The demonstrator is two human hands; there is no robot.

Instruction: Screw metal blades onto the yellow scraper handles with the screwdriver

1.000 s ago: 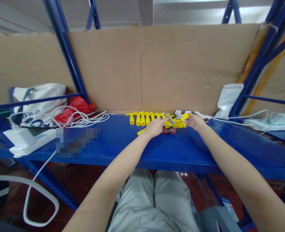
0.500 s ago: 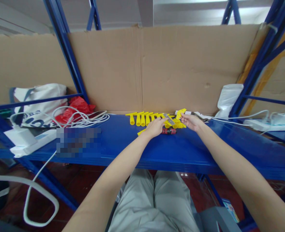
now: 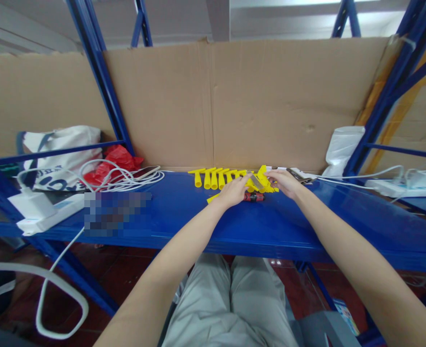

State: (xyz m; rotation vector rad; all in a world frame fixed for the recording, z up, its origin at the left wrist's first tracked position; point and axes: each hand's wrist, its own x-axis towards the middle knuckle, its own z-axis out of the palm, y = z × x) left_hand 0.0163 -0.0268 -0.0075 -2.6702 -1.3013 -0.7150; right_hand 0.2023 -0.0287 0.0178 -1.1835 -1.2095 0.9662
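My left hand (image 3: 233,192) is closed on a flat grey metal blade (image 3: 258,182), which juts out past its fingertips to the right. Pinched at the fingertips of my right hand (image 3: 285,182) is a yellow plastic piece (image 3: 262,171), close to the blade; the exact grip is partly hidden. Below the blade lies a red and black screwdriver (image 3: 255,197), partly behind my left hand. A row of yellow T-shaped plastic handles (image 3: 214,179) runs along the back of the shelf. More flat yellow pieces (image 3: 273,189) lie under my right hand.
Coiled white cable (image 3: 140,177), a red plastic bag (image 3: 117,161) and a white cloth bag (image 3: 66,154) sit at the left. A white power strip (image 3: 49,217) is near the left edge. Cardboard (image 3: 263,106) stands behind the blue shelf (image 3: 263,231); a white pouch (image 3: 343,152) leans at right.
My right hand has moved slightly left and down with the yellow plastic piece, bringing it nearer the blade. My left hand has shifted only a little to the right.
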